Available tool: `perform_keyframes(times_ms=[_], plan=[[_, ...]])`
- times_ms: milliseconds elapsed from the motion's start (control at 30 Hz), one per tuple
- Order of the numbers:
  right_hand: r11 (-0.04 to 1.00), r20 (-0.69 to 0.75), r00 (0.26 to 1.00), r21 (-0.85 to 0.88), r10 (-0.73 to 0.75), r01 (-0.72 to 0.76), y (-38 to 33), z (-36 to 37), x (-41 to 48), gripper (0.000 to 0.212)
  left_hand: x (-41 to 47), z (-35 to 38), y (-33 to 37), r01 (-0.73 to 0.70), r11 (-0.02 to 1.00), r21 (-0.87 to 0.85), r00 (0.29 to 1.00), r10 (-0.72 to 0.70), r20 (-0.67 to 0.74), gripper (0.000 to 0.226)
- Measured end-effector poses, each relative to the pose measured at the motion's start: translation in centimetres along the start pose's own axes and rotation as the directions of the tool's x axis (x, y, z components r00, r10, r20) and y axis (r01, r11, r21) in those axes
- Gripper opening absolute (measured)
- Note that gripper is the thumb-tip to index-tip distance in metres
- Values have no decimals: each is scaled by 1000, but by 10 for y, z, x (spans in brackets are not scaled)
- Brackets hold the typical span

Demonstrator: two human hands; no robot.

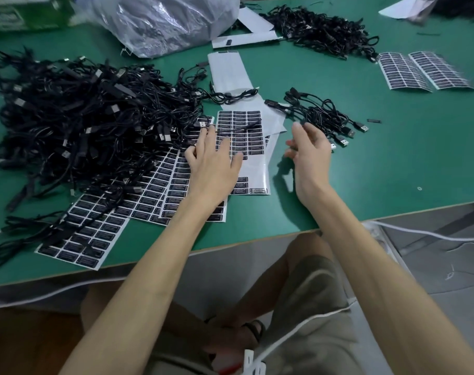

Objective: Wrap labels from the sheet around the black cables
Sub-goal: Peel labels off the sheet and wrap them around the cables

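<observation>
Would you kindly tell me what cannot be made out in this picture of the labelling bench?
Head view:
- Print on the label sheet: too small, blurred.
- Far label sheets: motion-blurred.
- Green box: cut off by the top-left edge, blurred.
- Plastic bag contents: hidden by crinkled film.
- Lower sheets: partly under the cable pile.

Glossy paper label sheet (239,131), matt table (392,163)

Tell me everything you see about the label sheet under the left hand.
The label sheet is white backing with three columns of black labels; its lower part is peeled bare, a few left at the bottom. It lies atop other sheets; the left hand rests on it, a black cable crosses its top.
</observation>
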State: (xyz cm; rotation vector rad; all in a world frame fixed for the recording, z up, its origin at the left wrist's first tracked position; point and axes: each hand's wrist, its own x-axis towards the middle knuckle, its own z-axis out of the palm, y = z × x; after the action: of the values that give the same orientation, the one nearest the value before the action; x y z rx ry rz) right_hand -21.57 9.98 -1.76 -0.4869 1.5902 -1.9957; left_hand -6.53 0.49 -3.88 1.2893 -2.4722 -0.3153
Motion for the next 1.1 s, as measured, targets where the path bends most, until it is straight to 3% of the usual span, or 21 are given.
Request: perform_keyframes(times_ms=[200,400,533,633,700,833,967,1100], plan=[[997,42,997,-31,-65,66,-4,1,-7,89,-3,-2,3,80,996,37,997,-79,-20,57],[988,32,989,-61,-141,143,-1,0,-6,82,-7,-3,3,23,1000,-10,996,-23,-88,45],[972,-46,972,-48,-232,230,-1,0,-10,69,-13,-13,7,-20,984,-179,956,-34,-293,30],[925,47,928,-71,-370,373,-4,1,-16,61,-20,-26,9,-134,969,-209,874,16,-486,28],[919,145,918,-86,-370,384,-2,3,-17,52,-22,-35,7,-164,968,-189,842,37,-539,31],[945,232,951,-205,-206,255,1,5,-13,32,-13,-60,-9,2,990,-140,806,-84,-586,41],[956,255,960,-230,-120,181,2,5,-10,23,6,-75,-43,235,972,-15,853,-213,-477,38],[951,266,958,-251,-110,179,5,5,-8,19,14,-79,-64,239,971,33,860,-195,-471,22]])
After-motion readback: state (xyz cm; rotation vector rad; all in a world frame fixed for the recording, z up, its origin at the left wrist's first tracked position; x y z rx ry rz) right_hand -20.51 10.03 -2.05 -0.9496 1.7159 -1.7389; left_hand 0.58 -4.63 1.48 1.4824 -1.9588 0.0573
